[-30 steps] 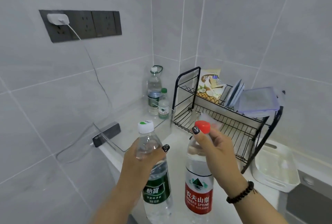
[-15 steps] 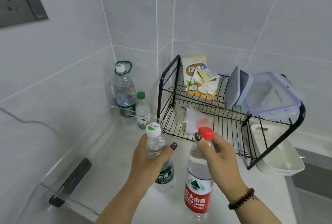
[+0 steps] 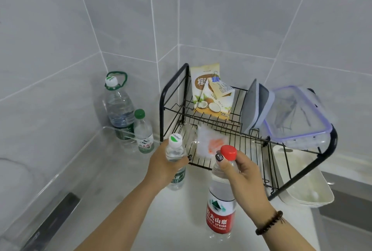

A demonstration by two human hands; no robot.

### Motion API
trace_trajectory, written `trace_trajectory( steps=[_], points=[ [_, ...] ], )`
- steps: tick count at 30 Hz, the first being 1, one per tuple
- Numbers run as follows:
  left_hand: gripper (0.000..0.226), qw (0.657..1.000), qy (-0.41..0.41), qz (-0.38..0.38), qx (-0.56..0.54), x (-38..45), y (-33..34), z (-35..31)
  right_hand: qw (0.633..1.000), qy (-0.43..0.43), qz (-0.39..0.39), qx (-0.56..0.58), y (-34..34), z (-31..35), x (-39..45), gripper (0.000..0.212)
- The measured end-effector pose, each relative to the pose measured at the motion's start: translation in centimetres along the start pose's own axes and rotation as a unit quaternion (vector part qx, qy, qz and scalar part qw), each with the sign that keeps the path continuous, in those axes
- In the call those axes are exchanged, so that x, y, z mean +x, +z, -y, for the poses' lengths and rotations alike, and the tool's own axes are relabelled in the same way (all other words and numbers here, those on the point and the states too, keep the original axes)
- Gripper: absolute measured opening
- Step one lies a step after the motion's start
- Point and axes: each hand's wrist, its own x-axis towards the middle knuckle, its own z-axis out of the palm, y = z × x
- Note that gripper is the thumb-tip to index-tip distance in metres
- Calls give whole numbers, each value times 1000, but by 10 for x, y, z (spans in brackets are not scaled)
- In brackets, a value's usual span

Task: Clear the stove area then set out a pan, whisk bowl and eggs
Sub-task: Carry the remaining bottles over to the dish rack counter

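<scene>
Both bottles had travelled further toward the corner than half a second earlier, and the view had swung right with them, dropping the wall sockets out of sight. Left hand (image 3: 165,167) was wrapped around the shoulder of the green bottle (image 3: 175,162), whose base sat at or just above the counter (image 3: 181,210); contact could not be told. Right hand (image 3: 244,178) pinched the neck of the red bottle (image 3: 221,206) just under its cap, bottle hanging upright. Beyond the left hand, two more bottles (image 3: 128,118) stood together in the wall corner. Just past both hands stood the rack (image 3: 261,146), holding a snack bag (image 3: 211,98) and a lidded box (image 3: 296,118); a white tray (image 3: 302,190) lay under its right end.

Judgement: clearing step, parking bottles. Best set both down upright beside the corner pair, short of the rack's wire edge, and release only once each base is flat.
</scene>
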Motion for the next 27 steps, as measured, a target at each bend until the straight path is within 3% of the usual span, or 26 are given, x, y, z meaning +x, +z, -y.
trace_trajectory(
  steps=[8,13,18,22,27],
  points=[
    [28,999,0,5,42,30,8,1,1000,17,18,-2,-9,-11,18,27],
    [44,994,-27,-5,107,43,11,5,999,12,43,3,-10,-16,29,18],
    [50,962,2,-48,269,48,12,5,998,14,61,-5,-12,-24,35,11],
    [54,968,1,-40,246,44,10,8,997,13,70,-4,-10,-26,29,16],
    [51,976,58,-12,209,32,-4,9,995,12,94,-31,-3,-26,20,19]
  ],
)
